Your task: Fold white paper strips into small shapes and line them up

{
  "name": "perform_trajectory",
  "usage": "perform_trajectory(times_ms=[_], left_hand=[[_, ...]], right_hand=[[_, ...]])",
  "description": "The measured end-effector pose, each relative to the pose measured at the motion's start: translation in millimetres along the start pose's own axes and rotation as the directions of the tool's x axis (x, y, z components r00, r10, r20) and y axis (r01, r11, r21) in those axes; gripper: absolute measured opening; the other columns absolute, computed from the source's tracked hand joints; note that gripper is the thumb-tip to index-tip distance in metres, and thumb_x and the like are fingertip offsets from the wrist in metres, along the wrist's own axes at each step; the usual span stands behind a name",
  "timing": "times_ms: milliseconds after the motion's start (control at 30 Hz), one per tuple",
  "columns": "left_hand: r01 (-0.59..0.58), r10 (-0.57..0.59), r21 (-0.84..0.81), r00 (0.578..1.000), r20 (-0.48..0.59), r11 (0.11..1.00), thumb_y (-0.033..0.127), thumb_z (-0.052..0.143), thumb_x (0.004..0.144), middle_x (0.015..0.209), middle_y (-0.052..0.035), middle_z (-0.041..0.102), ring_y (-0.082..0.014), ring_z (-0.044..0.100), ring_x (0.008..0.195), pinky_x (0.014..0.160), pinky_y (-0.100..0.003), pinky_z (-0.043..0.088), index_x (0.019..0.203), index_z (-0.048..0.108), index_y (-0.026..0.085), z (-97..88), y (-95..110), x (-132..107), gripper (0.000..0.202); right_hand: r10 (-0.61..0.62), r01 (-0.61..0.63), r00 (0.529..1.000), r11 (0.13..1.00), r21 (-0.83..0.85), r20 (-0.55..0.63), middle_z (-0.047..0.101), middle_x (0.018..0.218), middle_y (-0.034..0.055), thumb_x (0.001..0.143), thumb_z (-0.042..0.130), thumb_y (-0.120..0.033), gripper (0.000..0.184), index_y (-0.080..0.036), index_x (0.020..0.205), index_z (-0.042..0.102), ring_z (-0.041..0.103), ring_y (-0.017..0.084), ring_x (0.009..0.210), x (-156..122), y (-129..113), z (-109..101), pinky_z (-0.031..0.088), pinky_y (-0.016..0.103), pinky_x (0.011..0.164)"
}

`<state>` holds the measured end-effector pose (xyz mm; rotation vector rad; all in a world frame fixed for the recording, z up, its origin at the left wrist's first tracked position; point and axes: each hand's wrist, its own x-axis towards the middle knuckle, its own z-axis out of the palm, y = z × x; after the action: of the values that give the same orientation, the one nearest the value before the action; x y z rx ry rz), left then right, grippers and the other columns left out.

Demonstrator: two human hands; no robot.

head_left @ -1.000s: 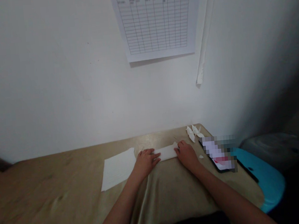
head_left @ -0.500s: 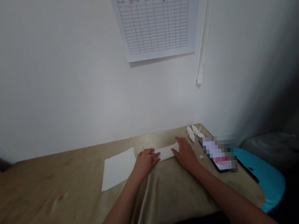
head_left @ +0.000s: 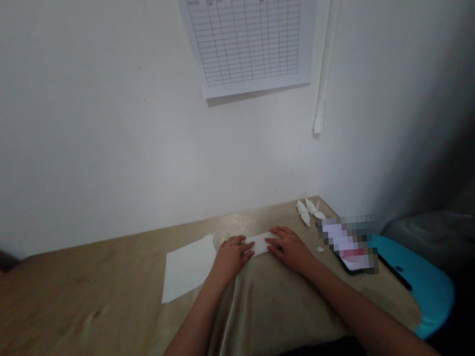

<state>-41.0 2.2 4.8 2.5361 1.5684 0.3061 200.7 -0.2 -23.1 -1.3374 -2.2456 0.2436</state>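
A narrow white strip of folded paper [head_left: 260, 244] lies crosswise on the table. My left hand [head_left: 232, 254] holds its left end down, fingers on the far part and thumb along the near edge. At the right end my right hand [head_left: 287, 247] grips in the same way, its fingers bent over the strip. Only the middle of the strip shows between my hands. Left of my left hand lies a flat white sheet of paper [head_left: 189, 269].
Folded white paper shapes [head_left: 309, 211] lie at the table's back right corner, near a phone [head_left: 347, 246] blurred by pixels. A small white scrap [head_left: 320, 249] sits beside it. A turquoise chair or stool [head_left: 434, 288] stands at the right edge. A printed chart [head_left: 250, 38] hangs on the wall.
My right hand has shifted slightly left, and its raised fingers have come down onto the strip's right end. My left hand has stayed in place.
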Motion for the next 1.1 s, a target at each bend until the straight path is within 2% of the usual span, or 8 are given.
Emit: perform_trajectory(times_ms=[233, 433, 700, 1100], left_hand=[[-0.01, 0.01, -0.046, 1.0, -0.012, 0.999, 0.042, 0.054, 0.096, 0.138, -0.0093, 0.062, -0.0256, 0.058, 0.124, 0.11, -0.041, 0.042, 0.126, 0.07, 0.029, 1.9, -3.4, 0.2, 0.036], [0.008, -0.008, -0.021, 1.0, -0.014, 1.0, 0.039, 0.057, 0.095, 0.138, -0.011, 0.06, -0.0269, 0.058, 0.123, 0.11, -0.042, 0.041, 0.126, 0.07, 0.03, 4.1, -2.4, 0.2, 0.035], [0.009, -0.01, -0.06, 1.0, -0.014, 0.998, 0.041, 0.057, 0.095, 0.135, -0.0106, 0.061, -0.0262, 0.06, 0.12, 0.109, -0.04, 0.043, 0.126, 0.07, 0.029, 2.7, -3.2, 0.1, 0.036], [0.008, -0.008, -0.034, 1.0, 0.009, 0.999, 0.039, 0.056, 0.095, 0.135, -0.0093, 0.062, -0.0243, 0.059, 0.121, 0.109, -0.036, 0.043, 0.128, 0.069, 0.028, 2.5, -4.2, 1.4, 0.037]], right_hand=[[-0.006, 0.006, 1.0, 1.0, 0.0, 0.018, 0.06, 0.139, 0.0095, 0.099, 0.05, -0.038, 0.035, -0.025, 0.125, 0.069, 0.046, 0.025, 0.134, -0.2, -3.2, -0.8, 0.035, 0.045, 0.117], [0.002, -0.002, 1.0, 1.0, -0.004, 0.014, 0.06, 0.139, 0.0103, 0.099, 0.05, -0.036, 0.035, -0.024, 0.126, 0.069, 0.046, 0.025, 0.135, -0.1, -5.0, -1.0, 0.035, 0.044, 0.117], [0.015, -0.015, 1.0, 1.0, -0.015, 0.012, 0.06, 0.139, 0.0107, 0.099, 0.051, -0.035, 0.035, -0.024, 0.126, 0.069, 0.047, 0.025, 0.135, 0.0, -6.5, -0.7, 0.035, 0.045, 0.117], [0.015, -0.014, 1.0, 0.998, -0.055, 0.019, 0.059, 0.14, 0.0095, 0.1, 0.048, -0.036, 0.035, -0.025, 0.126, 0.069, 0.045, 0.025, 0.136, 0.2, -6.5, 1.5, 0.033, 0.043, 0.118]])
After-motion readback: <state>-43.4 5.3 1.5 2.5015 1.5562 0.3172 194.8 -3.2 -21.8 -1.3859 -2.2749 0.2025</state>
